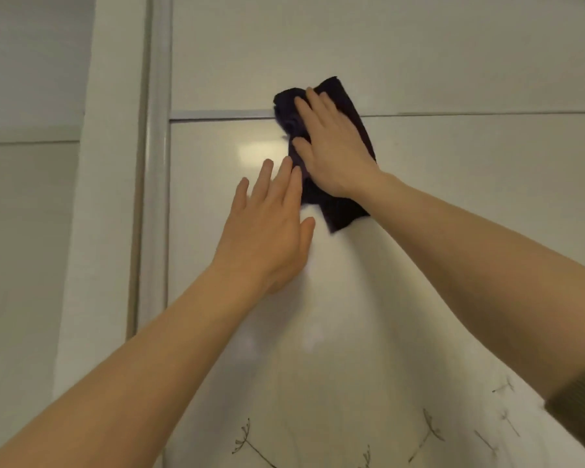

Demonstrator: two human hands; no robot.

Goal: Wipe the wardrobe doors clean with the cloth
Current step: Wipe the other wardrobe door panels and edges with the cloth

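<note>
A glossy white wardrobe door (453, 197) fills the view, with a thin metal strip (217, 114) crossing it. My right hand (335, 150) lies flat on a dark purple cloth (343, 214) and presses it against the door, right over the strip. The cloth's upper and lower ends stick out past the hand. My left hand (267, 228) rests flat on the door just below and left of the cloth, fingers spread, and its fingertips reach the cloth's edge. It holds nothing.
The door's metal frame edge (157, 197) runs vertically at the left, with a white post (105, 197) and another panel (24, 231) beyond it. Thin dark plant drawings (433, 430) decorate the lower part of the door.
</note>
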